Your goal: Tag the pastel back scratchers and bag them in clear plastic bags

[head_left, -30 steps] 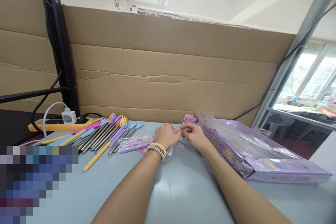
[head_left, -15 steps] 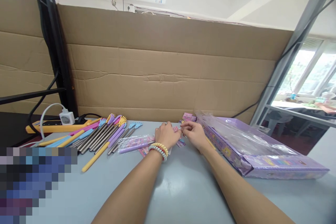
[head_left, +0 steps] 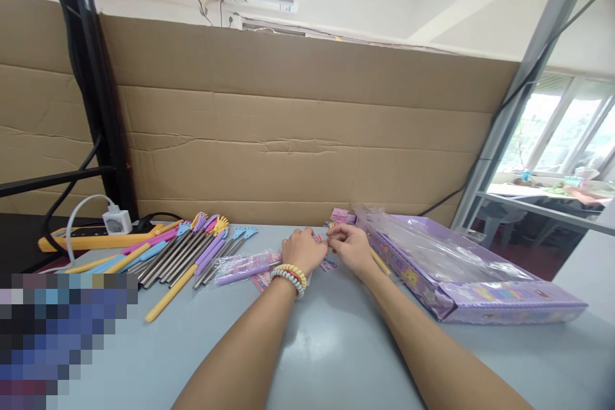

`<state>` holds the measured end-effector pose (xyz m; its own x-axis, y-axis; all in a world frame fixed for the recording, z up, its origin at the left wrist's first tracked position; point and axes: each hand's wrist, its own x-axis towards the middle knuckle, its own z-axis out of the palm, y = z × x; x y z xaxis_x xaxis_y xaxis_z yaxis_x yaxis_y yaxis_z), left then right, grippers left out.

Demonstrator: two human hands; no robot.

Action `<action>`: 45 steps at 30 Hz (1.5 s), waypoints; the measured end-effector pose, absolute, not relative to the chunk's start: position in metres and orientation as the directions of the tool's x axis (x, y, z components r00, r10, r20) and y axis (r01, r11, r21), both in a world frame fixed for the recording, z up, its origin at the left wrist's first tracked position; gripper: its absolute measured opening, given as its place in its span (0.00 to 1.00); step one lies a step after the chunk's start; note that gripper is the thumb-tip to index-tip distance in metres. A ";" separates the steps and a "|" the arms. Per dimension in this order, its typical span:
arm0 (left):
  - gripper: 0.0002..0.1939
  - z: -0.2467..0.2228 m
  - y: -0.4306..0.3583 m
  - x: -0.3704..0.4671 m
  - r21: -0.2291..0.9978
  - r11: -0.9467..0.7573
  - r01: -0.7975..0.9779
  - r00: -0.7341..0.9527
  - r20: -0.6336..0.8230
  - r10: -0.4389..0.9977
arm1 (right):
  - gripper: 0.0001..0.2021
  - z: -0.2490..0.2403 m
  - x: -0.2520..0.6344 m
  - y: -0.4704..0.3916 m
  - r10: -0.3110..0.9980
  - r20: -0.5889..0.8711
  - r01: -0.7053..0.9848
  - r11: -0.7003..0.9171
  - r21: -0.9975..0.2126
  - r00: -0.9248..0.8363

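Observation:
Over the middle of the table my left hand [head_left: 303, 250] and my right hand [head_left: 350, 248] meet at the fingertips, both with fingers pinched together. A bit of pink printed card [head_left: 318, 239] shows at the left fingertips; what the fingers hold is too small and hidden to make out. Under the hands lies a small pink and purple card [head_left: 328, 265]. Left of my left wrist is a clear plastic bag [head_left: 225, 264] with a purple-handled back scratcher [head_left: 243, 274] in or on it. Farther left, several metal back scratchers [head_left: 180, 256] with coloured hand-shaped heads lie in a pile.
A purple display box [head_left: 509, 301] with clear plastic film [head_left: 432, 250] in it stands on the right. Small pink cards [head_left: 342, 216] lie at the back by the cardboard wall [head_left: 307, 122]. A yellow power strip [head_left: 86, 240] with a white plug [head_left: 116, 221] sits at the left.
The view has shifted slightly. My hands keep almost the same place and pinch; the right fingers are a little more bent together. Nothing else has visibly moved.

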<state>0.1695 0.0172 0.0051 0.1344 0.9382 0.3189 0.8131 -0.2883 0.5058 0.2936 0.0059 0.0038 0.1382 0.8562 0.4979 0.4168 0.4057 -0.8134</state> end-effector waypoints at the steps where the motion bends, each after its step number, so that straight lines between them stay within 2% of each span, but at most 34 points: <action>1: 0.14 0.005 0.017 0.169 0.510 -0.288 0.811 0.136 0.314 0.940 | 0.06 0.003 0.294 0.006 0.855 0.499 0.419 0.406 -0.812 0.138; 16: 0.15 0.007 0.013 0.169 0.458 -0.286 0.842 0.144 0.320 0.936 | 0.06 -0.003 0.295 0.010 0.835 0.540 0.470 0.434 -0.768 0.111; 24: 0.17 0.002 0.009 0.170 0.289 -0.351 0.890 0.168 0.508 0.845 | 0.07 0.001 0.296 0.008 0.841 0.532 0.540 0.404 -0.739 0.099; 30: 0.14 0.012 -0.004 0.172 0.278 -0.390 0.878 0.191 0.543 0.818 | 0.09 0.000 0.296 0.008 0.823 0.559 0.638 0.378 -0.671 0.100; 34: 0.15 0.037 -0.018 0.172 0.268 -0.460 0.847 0.201 0.640 0.742 | 0.08 0.003 0.296 0.006 0.787 0.608 0.700 0.379 -0.606 0.101; 36: 0.15 0.049 -0.024 0.165 0.224 -0.495 0.840 0.220 0.693 0.687 | 0.09 0.004 0.295 0.005 0.782 0.617 0.728 0.372 -0.576 0.089; 38: 0.15 0.055 -0.028 0.149 0.123 -0.528 0.841 0.305 0.698 0.648 | 0.09 0.004 0.295 0.006 0.782 0.614 0.734 0.356 -0.578 0.104; 42: 0.13 0.043 -0.031 0.100 -0.125 -0.615 0.778 0.559 0.583 0.589 | 0.10 0.002 0.297 0.009 0.777 0.607 0.731 0.318 -0.604 0.164; 43: 0.13 0.036 -0.031 0.087 -0.155 -0.628 0.763 0.595 0.548 0.588 | 0.10 0.002 0.297 0.010 0.776 0.607 0.731 0.314 -0.606 0.170; 45: 0.14 0.022 -0.027 0.062 -0.139 -0.617 0.774 0.590 0.512 0.624 | 0.10 0.001 0.298 0.010 0.772 0.612 0.728 0.318 -0.608 0.174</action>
<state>0.0622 -0.0266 0.0225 0.5898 0.6241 0.5125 0.7742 -0.6174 -0.1392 0.2979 0.0104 0.0008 0.1741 0.7716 0.6118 0.7277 0.3178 -0.6079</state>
